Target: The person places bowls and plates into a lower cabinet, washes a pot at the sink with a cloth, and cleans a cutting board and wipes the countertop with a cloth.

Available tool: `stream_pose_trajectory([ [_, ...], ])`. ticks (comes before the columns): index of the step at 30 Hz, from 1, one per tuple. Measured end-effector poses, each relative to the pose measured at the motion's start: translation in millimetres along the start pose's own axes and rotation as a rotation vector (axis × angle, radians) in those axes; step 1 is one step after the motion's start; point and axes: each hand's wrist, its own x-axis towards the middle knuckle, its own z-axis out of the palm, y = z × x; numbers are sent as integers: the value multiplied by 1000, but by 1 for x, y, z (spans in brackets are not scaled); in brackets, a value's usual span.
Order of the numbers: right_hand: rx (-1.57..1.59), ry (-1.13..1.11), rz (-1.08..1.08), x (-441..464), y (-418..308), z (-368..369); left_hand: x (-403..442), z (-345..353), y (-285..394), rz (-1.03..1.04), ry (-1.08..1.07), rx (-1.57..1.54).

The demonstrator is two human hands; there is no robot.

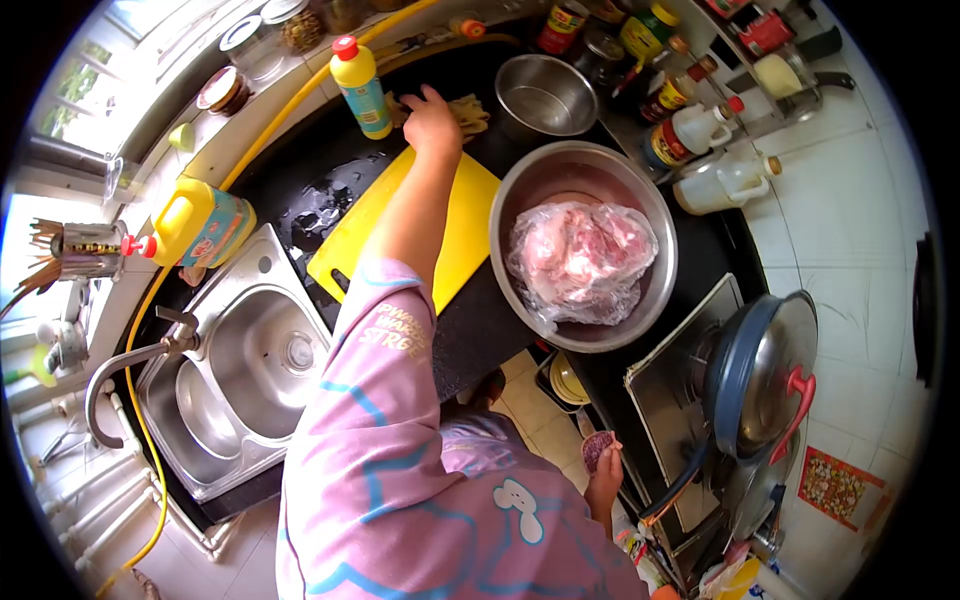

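My left hand (434, 122) reaches across the counter with its fingers apart, over a crumpled yellowish cloth (470, 116); whether it touches the cloth I cannot tell. Beneath that forearm lies a yellow cutting board (466, 210). Close to the fingers stands a yellow bottle with a red cap (362, 90). Low by my side, my right hand (604, 484) is closed on a round, purplish piece with a pale rim (597, 450), whose kind is unclear. Right of the board, a large steel basin (502, 240) holds raw meat in a clear plastic bag (585, 258).
A double steel sink (262, 345) is at left, beside a yellow jug (205, 225). An empty steel pot (548, 95) stands behind the basin. Sauce bottles (690, 135) line the back right. A lidded blue pan (750, 375) sits on the stove at right. Water wets the counter.
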Motion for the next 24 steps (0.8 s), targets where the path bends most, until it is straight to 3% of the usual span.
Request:
stream_pose_trajectory([
  [5,-43,-42,18,-5,-7,3,45,24,-18,-193,30,-111],
  [14,-66,-9,16,-7,-5,6,40,-11,-23,-69,-146,-77],
  [17,-37,-54,113,-3,5,3,32,-18,-29,-50,-208,-119],
  [21,-44,-65,36,6,14,11,21,-9,-40,40,65,-232],
  [24,-19,-113,36,7,-4,22,-23,-33,-52,338,375,-188],
])
